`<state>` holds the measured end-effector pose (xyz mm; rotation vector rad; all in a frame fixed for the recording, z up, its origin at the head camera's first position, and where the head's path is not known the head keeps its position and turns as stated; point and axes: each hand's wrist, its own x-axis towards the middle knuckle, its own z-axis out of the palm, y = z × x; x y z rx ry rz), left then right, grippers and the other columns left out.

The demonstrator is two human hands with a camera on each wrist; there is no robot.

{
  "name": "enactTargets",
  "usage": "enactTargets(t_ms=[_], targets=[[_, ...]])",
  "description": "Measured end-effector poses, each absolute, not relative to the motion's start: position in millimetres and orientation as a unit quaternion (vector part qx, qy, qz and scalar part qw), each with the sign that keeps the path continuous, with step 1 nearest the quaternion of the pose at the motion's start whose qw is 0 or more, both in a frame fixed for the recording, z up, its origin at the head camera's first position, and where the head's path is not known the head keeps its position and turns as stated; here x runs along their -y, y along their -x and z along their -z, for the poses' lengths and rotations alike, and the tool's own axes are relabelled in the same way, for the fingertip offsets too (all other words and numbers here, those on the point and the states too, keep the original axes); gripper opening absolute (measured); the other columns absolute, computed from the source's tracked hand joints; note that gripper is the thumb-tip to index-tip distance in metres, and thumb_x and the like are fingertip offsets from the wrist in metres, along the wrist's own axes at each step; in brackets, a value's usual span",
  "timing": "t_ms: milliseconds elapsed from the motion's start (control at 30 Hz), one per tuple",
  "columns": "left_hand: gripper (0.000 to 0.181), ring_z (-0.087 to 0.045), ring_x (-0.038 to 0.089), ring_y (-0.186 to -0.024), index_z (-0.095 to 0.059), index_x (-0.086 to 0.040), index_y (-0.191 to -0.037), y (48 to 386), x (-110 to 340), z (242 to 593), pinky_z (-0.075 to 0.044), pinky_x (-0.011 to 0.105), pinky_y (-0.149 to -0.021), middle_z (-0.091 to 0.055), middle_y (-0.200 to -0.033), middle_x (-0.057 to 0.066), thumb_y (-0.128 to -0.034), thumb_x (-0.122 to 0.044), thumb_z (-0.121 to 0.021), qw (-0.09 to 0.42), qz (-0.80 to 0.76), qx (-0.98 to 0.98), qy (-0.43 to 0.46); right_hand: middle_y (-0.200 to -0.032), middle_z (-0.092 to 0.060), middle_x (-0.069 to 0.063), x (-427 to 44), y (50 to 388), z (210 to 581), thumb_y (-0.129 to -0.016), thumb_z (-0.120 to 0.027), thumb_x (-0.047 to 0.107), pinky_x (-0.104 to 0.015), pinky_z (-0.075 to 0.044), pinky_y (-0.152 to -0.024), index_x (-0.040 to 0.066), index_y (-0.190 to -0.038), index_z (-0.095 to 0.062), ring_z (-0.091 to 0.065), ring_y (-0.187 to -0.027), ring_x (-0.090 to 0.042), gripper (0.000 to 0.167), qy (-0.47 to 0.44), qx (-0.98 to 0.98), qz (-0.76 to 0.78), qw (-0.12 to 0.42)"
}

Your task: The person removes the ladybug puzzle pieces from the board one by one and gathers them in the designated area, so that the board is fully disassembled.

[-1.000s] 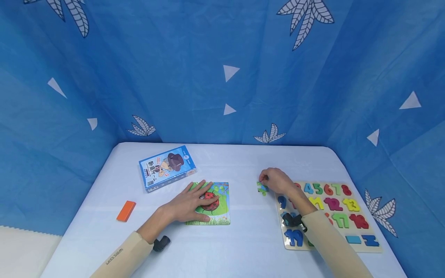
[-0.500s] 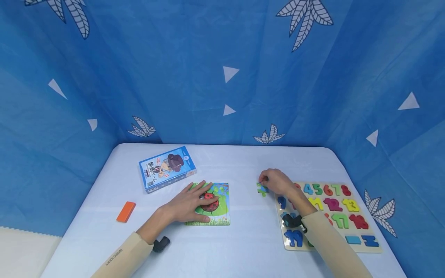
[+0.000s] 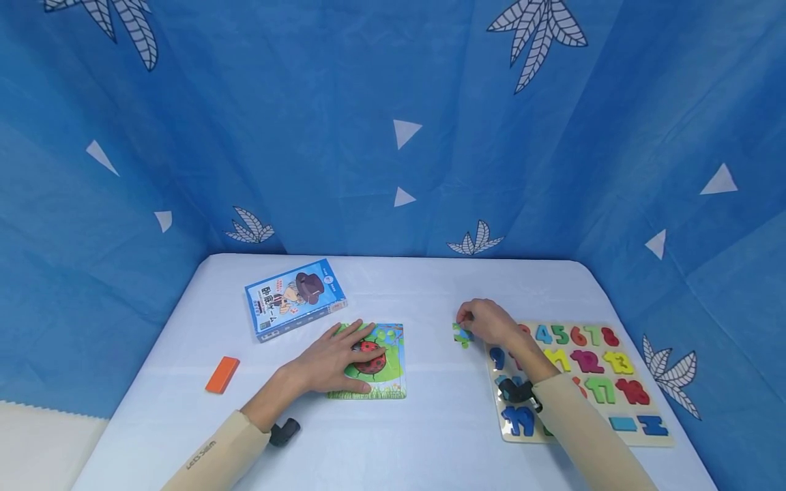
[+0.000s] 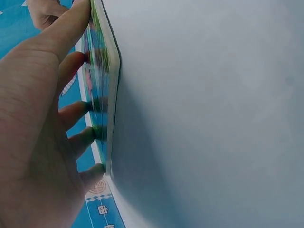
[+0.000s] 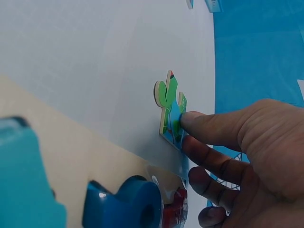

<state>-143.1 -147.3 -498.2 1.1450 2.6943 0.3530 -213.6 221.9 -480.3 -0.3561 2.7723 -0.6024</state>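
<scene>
A square ladybug puzzle (image 3: 393, 374) lies on the table, and my left hand (image 3: 334, 358) rests over its left part with spread fingers. In the left wrist view, the fingertips of that hand (image 4: 52, 109) touch the face of the puzzle (image 4: 100, 71). Off to the right, my right hand (image 3: 488, 320) pinches a small green and blue puzzle piece (image 3: 462, 335). Seen from the right wrist, thumb and index finger of the hand (image 5: 237, 152) hold the edge of the piece (image 5: 172, 102), its knobs pointing away from the fingers.
A blue illustrated box (image 3: 295, 299) sits behind my left hand, and an orange block (image 3: 222, 374) lies farther left. Beneath my right forearm is a wooden number board (image 3: 651, 436) with colourful numerals. Blue curtains (image 3: 393, 82) stand behind and beside the white table (image 3: 393, 450).
</scene>
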Motion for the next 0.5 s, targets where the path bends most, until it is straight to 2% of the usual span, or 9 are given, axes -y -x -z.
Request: enactTargets(t_ms=[500], targets=[[0.078, -0.014, 0.035, -0.154, -0.044, -0.038, -0.152, 143.9, 146.5, 499.3, -0.016, 0.064, -0.119, -0.020, -0.168, 0.007, -0.0846, -0.072, -0.062, 0.094, -0.126, -0.911, -0.382, -0.083, -0.063, 0.003, -222.3, 214.1, 481.2, -0.092, -0.069, 0.004, -0.033, -0.049, -0.074, 0.015, -0.092, -0.073, -0.054, -0.079, -0.016, 0.012, 0.138, -0.959, 0.211, 0.133]])
